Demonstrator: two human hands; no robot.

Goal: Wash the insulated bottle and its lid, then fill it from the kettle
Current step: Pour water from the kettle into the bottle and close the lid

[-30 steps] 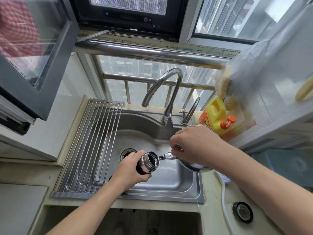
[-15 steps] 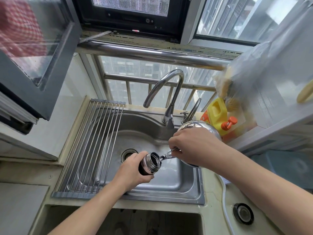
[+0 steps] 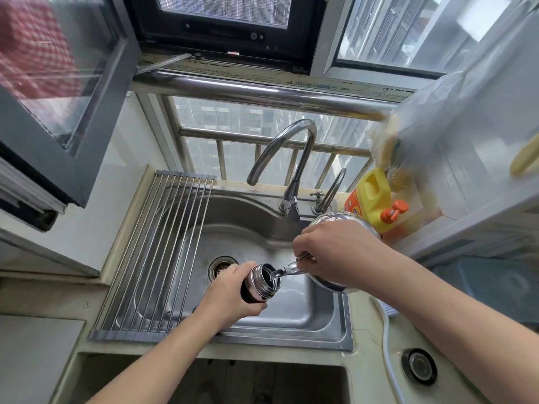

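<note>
Left hand [image 3: 230,298] fingers wrapped around open insulated bottle [image 3: 260,283]; right hand [image 3: 335,252] fingers closed, apparently on tilted kettle [image 3: 344,228] handle, spout at bottle mouth, over sink [image 3: 291,316].

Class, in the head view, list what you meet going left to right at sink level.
Drying rack → drain → left hand → insulated bottle → right hand → yellow detergent jug.
</note>
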